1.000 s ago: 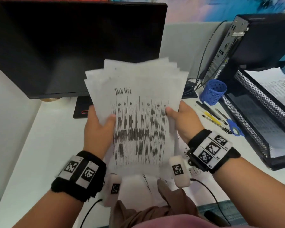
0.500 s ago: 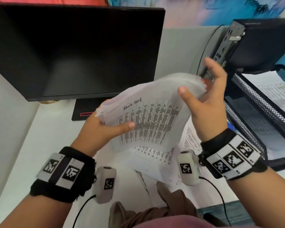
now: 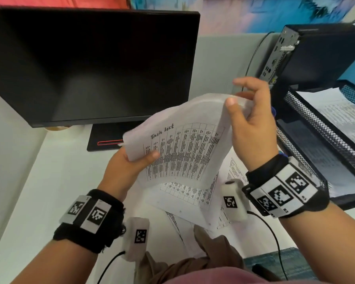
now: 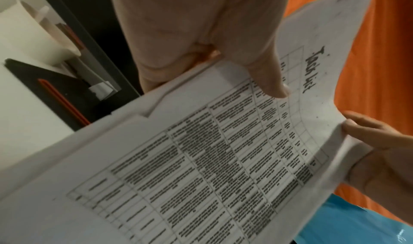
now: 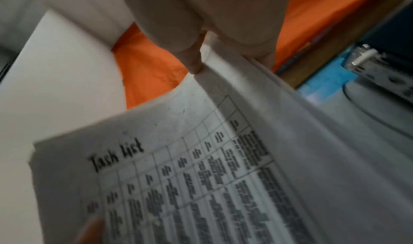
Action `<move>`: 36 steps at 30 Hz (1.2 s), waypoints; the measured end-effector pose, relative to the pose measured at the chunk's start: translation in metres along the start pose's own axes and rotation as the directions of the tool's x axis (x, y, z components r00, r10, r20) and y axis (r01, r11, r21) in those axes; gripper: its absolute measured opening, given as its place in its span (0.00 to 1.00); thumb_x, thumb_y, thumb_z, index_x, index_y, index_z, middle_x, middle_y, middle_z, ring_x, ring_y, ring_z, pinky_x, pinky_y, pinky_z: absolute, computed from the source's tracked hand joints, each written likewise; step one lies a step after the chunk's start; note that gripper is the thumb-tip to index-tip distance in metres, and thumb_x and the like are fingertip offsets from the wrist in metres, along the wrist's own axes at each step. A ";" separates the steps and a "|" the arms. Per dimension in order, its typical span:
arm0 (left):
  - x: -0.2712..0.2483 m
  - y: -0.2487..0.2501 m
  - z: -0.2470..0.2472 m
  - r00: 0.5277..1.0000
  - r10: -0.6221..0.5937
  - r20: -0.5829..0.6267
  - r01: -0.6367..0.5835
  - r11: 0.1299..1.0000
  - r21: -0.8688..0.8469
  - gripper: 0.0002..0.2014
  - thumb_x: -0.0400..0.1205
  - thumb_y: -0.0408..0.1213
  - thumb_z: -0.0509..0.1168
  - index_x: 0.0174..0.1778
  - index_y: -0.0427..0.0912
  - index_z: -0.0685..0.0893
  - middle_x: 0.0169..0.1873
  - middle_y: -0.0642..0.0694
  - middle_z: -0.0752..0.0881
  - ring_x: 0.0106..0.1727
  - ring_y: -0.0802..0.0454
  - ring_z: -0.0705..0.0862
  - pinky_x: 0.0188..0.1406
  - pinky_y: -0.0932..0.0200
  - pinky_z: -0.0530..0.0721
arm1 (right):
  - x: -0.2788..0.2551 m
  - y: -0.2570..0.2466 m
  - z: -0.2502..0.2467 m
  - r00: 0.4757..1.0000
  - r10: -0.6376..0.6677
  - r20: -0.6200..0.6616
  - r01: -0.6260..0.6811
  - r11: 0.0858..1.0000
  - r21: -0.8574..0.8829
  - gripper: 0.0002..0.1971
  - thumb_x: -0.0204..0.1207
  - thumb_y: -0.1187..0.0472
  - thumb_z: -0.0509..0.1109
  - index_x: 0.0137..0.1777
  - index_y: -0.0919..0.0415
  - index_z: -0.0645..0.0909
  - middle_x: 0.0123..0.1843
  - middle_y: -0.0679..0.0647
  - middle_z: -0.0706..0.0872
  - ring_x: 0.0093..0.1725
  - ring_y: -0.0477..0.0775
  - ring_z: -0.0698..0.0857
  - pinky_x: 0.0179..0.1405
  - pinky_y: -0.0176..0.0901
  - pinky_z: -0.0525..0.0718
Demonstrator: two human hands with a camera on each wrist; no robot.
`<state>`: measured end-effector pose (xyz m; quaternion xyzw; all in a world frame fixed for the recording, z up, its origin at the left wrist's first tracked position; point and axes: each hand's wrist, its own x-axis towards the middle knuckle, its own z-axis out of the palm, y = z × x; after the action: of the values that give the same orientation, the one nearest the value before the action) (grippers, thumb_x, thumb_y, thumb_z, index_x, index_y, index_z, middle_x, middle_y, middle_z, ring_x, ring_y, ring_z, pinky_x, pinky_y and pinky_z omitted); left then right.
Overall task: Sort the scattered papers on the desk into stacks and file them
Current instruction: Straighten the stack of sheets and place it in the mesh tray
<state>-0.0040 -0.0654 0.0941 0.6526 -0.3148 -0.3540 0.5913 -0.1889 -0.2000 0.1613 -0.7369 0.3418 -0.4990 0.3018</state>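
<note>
A bundle of white papers [image 3: 184, 152], its top sheet a printed table headed "Task list", is held in the air above the desk and bends in an arch. My left hand [image 3: 129, 167] grips its left edge, thumb pressed on the top sheet [image 4: 223, 141]. My right hand [image 3: 248, 124] pinches the upper right corner [image 5: 223, 81] between thumb and fingers. More printed sheets [image 3: 230, 175] lie flat on the white desk [image 3: 49, 181] under the bundle. A black mesh filing tray [image 3: 320, 140] stands at the right; its upper tier holds papers [image 3: 340, 113].
A black monitor [image 3: 90, 64] fills the back left, its stand [image 3: 105, 138] on the desk. A black computer case [image 3: 316, 56] stands behind the tray. A white cup [image 4: 33, 34] shows near the monitor stand. Brown cloth [image 3: 193, 261] lies at the near edge.
The bundle stood upright with a hand on each side. It has tipped over to the right and bent, and my right hand has moved up to its top right corner.
</note>
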 end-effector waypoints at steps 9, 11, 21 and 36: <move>0.004 -0.014 0.007 0.988 -0.008 -0.152 -0.001 0.998 -0.059 0.12 0.78 0.38 0.71 0.56 0.52 0.86 0.48 0.58 0.91 0.51 0.64 0.88 0.52 0.63 0.84 | -0.007 0.012 0.001 0.993 -0.017 0.119 0.027 0.996 -0.086 0.35 0.75 0.66 0.70 0.76 0.41 0.61 0.64 0.46 0.73 0.60 0.33 0.74 0.66 0.28 0.74; 0.002 -0.015 0.009 0.985 0.016 -0.171 -0.031 0.996 -0.085 0.10 0.83 0.37 0.66 0.57 0.56 0.84 0.48 0.62 0.90 0.50 0.69 0.87 0.44 0.73 0.83 | -0.010 0.019 -0.001 0.994 0.065 0.093 -0.070 0.996 0.053 0.35 0.75 0.68 0.69 0.75 0.41 0.59 0.60 0.38 0.76 0.55 0.35 0.79 0.61 0.38 0.82; -0.005 -0.001 0.027 0.948 0.205 -0.244 -0.227 0.972 -0.063 0.09 0.87 0.42 0.59 0.54 0.66 0.73 0.54 0.59 0.86 0.56 0.64 0.86 0.54 0.61 0.84 | -0.049 0.047 0.018 0.915 0.385 0.124 -0.397 0.913 0.098 0.16 0.83 0.65 0.60 0.69 0.53 0.72 0.57 0.37 0.82 0.54 0.24 0.79 0.56 0.19 0.76; 0.000 -0.057 0.022 0.969 -0.005 -0.248 0.017 0.999 0.043 0.16 0.85 0.34 0.62 0.69 0.51 0.78 0.55 0.61 0.85 0.57 0.65 0.83 0.65 0.55 0.80 | -0.077 0.092 0.016 0.795 0.526 0.301 -0.527 0.846 -0.087 0.09 0.85 0.61 0.57 0.54 0.48 0.77 0.46 0.45 0.82 0.44 0.37 0.78 0.43 0.27 0.71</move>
<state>-0.0229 -0.0712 0.0367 0.7065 -0.2429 -0.2660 0.6091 -0.2126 -0.1900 0.0435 -0.6822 0.4803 -0.2723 0.4794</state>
